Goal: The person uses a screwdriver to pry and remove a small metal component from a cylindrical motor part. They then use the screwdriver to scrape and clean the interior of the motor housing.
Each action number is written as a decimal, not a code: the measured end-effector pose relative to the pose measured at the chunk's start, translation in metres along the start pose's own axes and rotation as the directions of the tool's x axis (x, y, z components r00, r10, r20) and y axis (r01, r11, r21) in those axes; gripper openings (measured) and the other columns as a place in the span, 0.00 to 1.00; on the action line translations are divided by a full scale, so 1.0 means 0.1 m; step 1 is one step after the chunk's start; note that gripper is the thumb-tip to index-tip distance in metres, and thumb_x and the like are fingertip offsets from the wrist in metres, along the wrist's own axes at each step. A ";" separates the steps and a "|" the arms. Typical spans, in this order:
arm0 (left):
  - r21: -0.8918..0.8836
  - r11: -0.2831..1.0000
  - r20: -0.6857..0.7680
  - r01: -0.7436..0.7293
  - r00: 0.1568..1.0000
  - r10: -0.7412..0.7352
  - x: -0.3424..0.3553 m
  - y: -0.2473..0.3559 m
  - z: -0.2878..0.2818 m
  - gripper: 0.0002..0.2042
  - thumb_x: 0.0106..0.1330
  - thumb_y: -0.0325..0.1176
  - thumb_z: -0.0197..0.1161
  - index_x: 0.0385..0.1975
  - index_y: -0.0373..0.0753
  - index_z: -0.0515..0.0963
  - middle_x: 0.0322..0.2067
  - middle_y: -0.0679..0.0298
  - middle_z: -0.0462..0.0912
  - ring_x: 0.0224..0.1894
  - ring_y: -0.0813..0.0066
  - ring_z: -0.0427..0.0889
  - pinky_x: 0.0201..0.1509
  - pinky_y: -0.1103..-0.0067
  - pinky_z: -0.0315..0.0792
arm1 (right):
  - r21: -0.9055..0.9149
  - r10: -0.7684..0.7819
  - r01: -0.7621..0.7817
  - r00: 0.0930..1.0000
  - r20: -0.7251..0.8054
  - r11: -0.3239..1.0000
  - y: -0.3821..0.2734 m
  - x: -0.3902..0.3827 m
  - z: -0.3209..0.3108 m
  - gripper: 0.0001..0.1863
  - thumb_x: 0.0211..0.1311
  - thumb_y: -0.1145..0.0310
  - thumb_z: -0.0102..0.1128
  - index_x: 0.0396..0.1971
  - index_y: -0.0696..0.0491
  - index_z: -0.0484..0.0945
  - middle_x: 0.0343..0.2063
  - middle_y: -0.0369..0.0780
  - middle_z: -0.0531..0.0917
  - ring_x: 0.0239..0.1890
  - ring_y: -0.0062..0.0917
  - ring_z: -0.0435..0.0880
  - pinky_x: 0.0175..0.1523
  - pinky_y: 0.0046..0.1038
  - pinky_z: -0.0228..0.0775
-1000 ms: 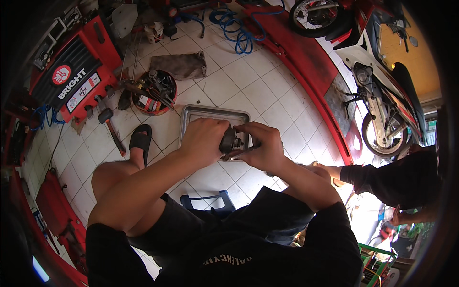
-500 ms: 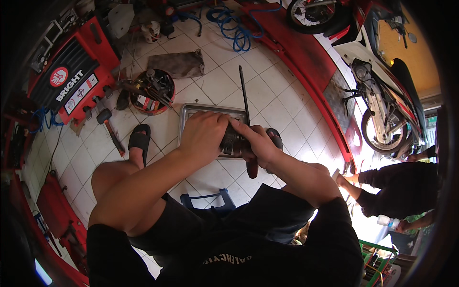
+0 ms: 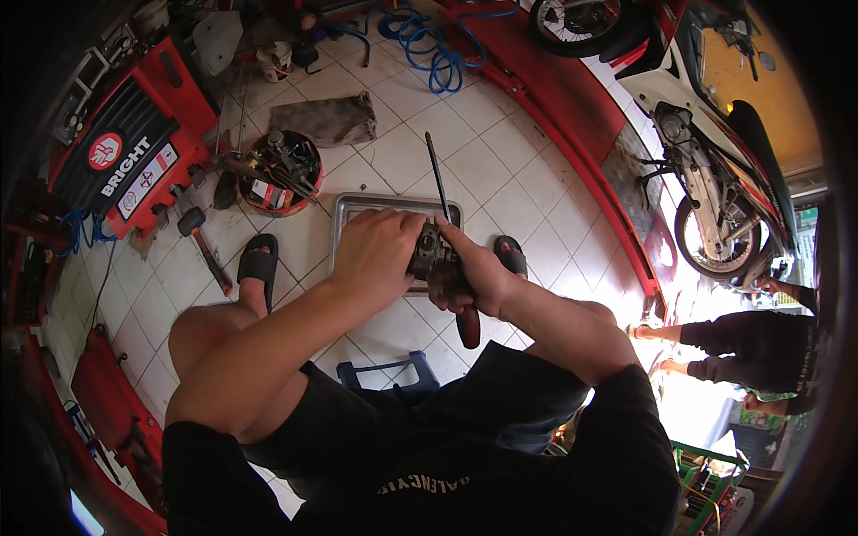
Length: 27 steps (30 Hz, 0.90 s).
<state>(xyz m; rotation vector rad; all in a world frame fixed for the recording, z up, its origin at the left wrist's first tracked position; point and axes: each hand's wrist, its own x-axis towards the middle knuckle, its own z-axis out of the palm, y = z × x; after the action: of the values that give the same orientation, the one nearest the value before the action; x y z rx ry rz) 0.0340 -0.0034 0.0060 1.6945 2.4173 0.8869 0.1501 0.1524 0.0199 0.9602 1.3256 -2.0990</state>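
Between my hands is a dark metal mechanical part (image 3: 428, 256) with round recesses, held above a shallow metal tray (image 3: 344, 219). My left hand (image 3: 375, 255) is closed on its left side, fingers curled over the top. My right hand (image 3: 476, 272) is closed around a long screwdriver (image 3: 435, 174) and also presses against the part. The screwdriver's thin shaft points away from me, and its dark reddish handle sticks out below the right hand. The palms hide where the fingers meet the part.
A round tub of tools (image 3: 299, 192) stands left of the tray, near a hammer (image 3: 204, 246) and a grey cloth (image 3: 323, 121). A red machine (image 3: 134, 152) is at the left. A motorcycle (image 3: 706, 179) stands right, beside a red ramp (image 3: 572, 170). Another person (image 3: 751, 353) is at far right.
The screwdriver's shaft has swung left and its handle has moved a little nearer me. The part has turned, showing more of its face. The other person at far right has shifted.
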 end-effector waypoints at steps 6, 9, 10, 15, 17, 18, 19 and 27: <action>-0.151 0.980 0.059 0.126 0.991 -0.119 0.00 -0.06 0.05 0.24 0.43 0.32 0.75 0.43 0.33 0.78 0.32 0.52 0.84 0.37 0.52 0.85 0.43 0.63 0.79 | -0.815 -0.791 0.465 0.612 0.013 0.347 0.07 0.08 -0.22 0.34 0.67 0.39 0.56 0.44 0.62 0.77 0.28 0.47 0.81 0.22 0.27 0.78 0.30 0.28 0.70; -0.194 0.969 0.068 0.153 0.988 -0.142 -0.01 -0.09 0.05 0.24 0.44 0.33 0.75 0.44 0.33 0.78 0.30 0.51 0.84 0.36 0.50 0.85 0.42 0.62 0.79 | -0.750 -0.805 0.598 0.573 0.152 0.284 -0.01 -0.09 -0.16 0.34 0.57 0.49 0.71 0.51 0.63 0.74 0.36 0.45 0.81 0.25 0.26 0.81 0.33 0.28 0.73; -0.203 0.967 0.057 0.153 0.988 -0.145 -0.03 -0.11 0.07 0.24 0.44 0.33 0.75 0.44 0.33 0.78 0.30 0.51 0.84 0.37 0.50 0.85 0.43 0.62 0.79 | -0.724 -0.793 0.638 0.570 0.216 0.262 -0.05 -0.14 -0.13 0.37 0.52 0.53 0.76 0.54 0.63 0.73 0.39 0.44 0.82 0.26 0.22 0.81 0.33 0.26 0.74; -0.197 0.966 0.101 0.169 0.983 -0.151 -0.01 -0.08 0.03 0.23 0.46 0.34 0.74 0.44 0.33 0.79 0.30 0.51 0.85 0.37 0.51 0.86 0.43 0.63 0.79 | -0.837 -0.787 0.513 0.590 0.182 0.191 0.05 -0.11 -0.09 0.39 0.45 0.58 0.84 0.53 0.63 0.75 0.42 0.44 0.84 0.24 0.21 0.82 0.31 0.24 0.75; -0.146 0.978 0.076 0.146 0.988 -0.136 -0.03 -0.09 0.03 0.23 0.47 0.35 0.74 0.44 0.33 0.79 0.31 0.51 0.85 0.38 0.51 0.86 0.43 0.63 0.79 | -0.809 -0.802 0.535 0.580 0.143 0.243 0.09 -0.08 -0.04 0.38 0.46 0.57 0.83 0.53 0.63 0.75 0.39 0.43 0.85 0.26 0.19 0.82 0.31 0.24 0.75; -0.122 0.981 0.087 0.153 0.986 -0.143 -0.03 -0.08 0.03 0.23 0.47 0.35 0.74 0.44 0.33 0.79 0.31 0.51 0.85 0.38 0.52 0.86 0.43 0.63 0.79 | -0.806 -0.788 0.525 0.603 0.123 0.275 0.11 -0.07 -0.06 0.38 0.46 0.56 0.83 0.53 0.63 0.75 0.37 0.42 0.85 0.26 0.17 0.81 0.32 0.23 0.74; -0.099 0.982 0.098 0.159 0.984 -0.150 -0.01 -0.07 0.02 0.24 0.47 0.35 0.74 0.45 0.33 0.79 0.31 0.51 0.85 0.38 0.52 0.86 0.44 0.63 0.80 | -0.801 -0.774 0.513 0.625 0.103 0.308 0.13 -0.06 -0.08 0.38 0.47 0.56 0.83 0.52 0.63 0.76 0.35 0.41 0.85 0.27 0.16 0.81 0.32 0.23 0.74; -0.040 0.988 0.093 0.149 0.985 -0.145 -0.02 -0.08 0.04 0.29 0.47 0.37 0.76 0.50 0.33 0.79 0.34 0.53 0.85 0.40 0.55 0.86 0.46 0.65 0.79 | -0.772 -0.722 0.459 0.691 -0.001 0.440 0.17 -0.04 -0.08 0.40 0.45 0.48 0.82 0.50 0.63 0.79 0.16 0.34 0.73 0.17 0.13 0.64 0.23 0.23 0.57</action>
<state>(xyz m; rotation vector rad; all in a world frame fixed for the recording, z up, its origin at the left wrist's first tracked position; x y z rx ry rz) 0.0292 -0.0049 -0.0017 1.4842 2.4058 0.8221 0.1664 0.1523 0.0110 0.4935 2.7560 -1.5033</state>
